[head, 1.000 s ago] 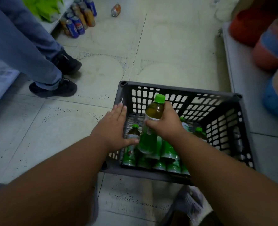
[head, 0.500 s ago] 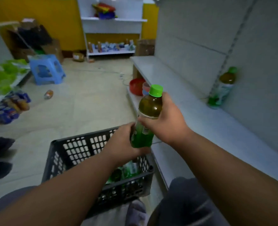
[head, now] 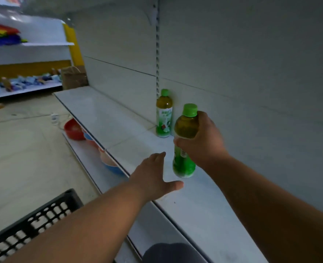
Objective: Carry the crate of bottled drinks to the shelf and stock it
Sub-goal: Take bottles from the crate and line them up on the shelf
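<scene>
My right hand [head: 204,143] grips a green-capped bottle of tea [head: 185,141] round its middle and holds it just above the white shelf [head: 107,118]. A second bottle of the same kind [head: 164,113] stands upright on the shelf against the back panel, just left of and behind the held one. My left hand [head: 155,177] hovers with spread fingers over the shelf's front edge, holding nothing. A corner of the black crate [head: 33,221] shows at the lower left; its contents are out of sight.
Red, blue and pink bowls [head: 75,130] sit on the lower shelf under the front edge. A cardboard box [head: 73,76] stands at the far end. Another shelving unit with goods [head: 24,82] fills the back left. My knee [head: 172,253] is at the bottom.
I lifted the bottle out of the crate and moved it right over the shelf. My left hand let go of the bottle and opened. My view swung from the crate to the shelf.
</scene>
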`<state>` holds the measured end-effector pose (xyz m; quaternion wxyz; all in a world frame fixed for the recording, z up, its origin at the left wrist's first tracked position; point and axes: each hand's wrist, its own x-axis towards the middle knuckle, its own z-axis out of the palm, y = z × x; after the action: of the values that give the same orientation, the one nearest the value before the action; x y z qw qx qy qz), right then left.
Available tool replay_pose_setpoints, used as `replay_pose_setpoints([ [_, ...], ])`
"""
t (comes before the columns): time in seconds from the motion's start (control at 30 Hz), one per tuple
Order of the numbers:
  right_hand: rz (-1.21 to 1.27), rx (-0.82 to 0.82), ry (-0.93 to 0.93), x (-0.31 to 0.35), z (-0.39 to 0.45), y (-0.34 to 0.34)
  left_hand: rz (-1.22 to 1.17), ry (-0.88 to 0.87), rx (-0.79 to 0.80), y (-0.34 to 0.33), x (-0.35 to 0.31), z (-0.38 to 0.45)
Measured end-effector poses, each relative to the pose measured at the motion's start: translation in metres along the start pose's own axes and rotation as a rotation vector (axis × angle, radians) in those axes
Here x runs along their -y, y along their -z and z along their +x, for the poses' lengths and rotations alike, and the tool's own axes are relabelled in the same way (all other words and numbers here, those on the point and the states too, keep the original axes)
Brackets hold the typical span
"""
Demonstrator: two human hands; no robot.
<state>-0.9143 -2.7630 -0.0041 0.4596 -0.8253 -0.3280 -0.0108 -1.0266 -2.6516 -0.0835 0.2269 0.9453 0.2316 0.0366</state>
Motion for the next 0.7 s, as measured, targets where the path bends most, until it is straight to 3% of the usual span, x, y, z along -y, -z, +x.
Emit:
replay_pose_setpoints([
  [0.17, -0.02, -0.032, -0.039, -0.042, 0.036, -0.022, 0.036, 0.015, -0.091, -0.035, 0.002, 0.059],
  [0.33, 0.057, -0.016, -0.064, -0.072, 0.029, -0.045, 0.225, 0.072, -0.008, -0.069, 0.022, 0.083],
  [0.53, -0.191, 0.063, -0.142, -0.097, 0.017, -0.075, 0.334, 0.139, 0.069, -0.078, 0.024, 0.087],
  [0.7, -0.24, 0.126, -0.191, -0.109, 0.023, -0.092, 0.353, 0.156, 0.074, -0.079, 0.025, 0.088],
])
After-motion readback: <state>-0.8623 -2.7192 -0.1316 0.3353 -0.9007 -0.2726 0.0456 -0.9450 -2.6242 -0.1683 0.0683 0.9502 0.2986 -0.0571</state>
